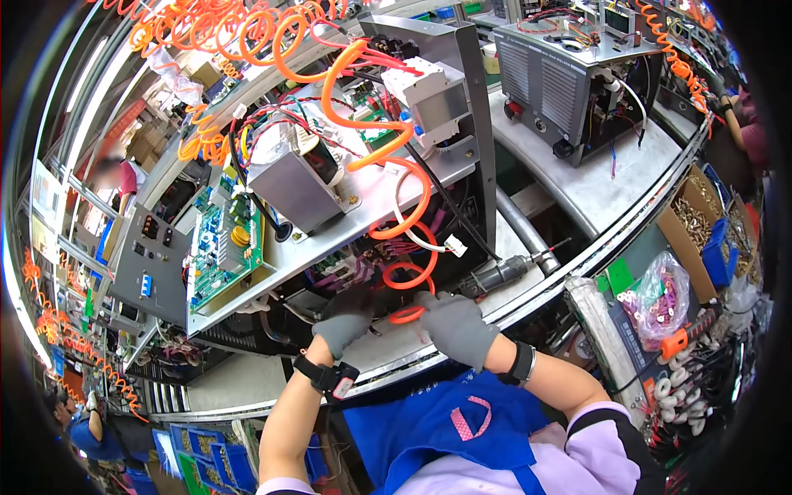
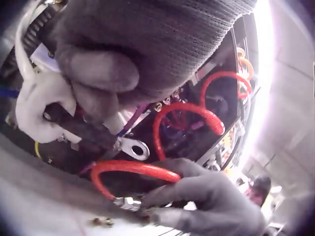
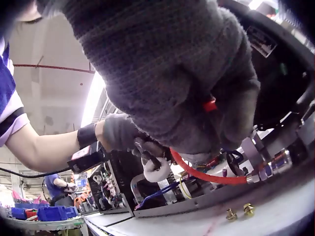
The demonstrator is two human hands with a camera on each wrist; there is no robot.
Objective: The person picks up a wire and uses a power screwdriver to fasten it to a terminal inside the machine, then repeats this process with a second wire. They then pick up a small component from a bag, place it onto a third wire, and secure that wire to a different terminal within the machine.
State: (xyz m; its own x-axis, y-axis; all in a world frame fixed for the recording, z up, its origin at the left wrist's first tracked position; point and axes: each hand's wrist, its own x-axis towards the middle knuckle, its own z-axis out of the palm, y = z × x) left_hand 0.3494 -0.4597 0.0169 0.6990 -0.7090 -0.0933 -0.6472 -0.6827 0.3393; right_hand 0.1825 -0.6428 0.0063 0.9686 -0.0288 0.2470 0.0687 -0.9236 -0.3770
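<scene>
My gloved left hand (image 1: 345, 323) (image 2: 142, 44) has its fingers curled round a dark cable, which ends in a metal ring terminal (image 2: 134, 149). A white ring (image 2: 30, 105) (image 3: 156, 173) sits around this cable beside the fingers. With curled fingers my gloved right hand (image 1: 460, 328) (image 3: 172, 73) grips the orange coiled hose (image 1: 422, 190) (image 2: 135, 168) close to its metal fitting (image 2: 127, 203). Part of the hose is hidden by the glove. Both hands are low at the front of an open machine chassis (image 1: 375, 186), right of the left hand lying a grey cylindrical tool (image 1: 505, 276).
Two small brass fittings (image 3: 248, 210) lie on the pale work surface (image 3: 197, 225). A green circuit board (image 1: 216, 247) stands at the chassis's left. Another grey machine (image 1: 544, 91) is at the back right. Blue bins (image 1: 231, 466), a bag of pink parts (image 1: 660, 305) and cables flank the line.
</scene>
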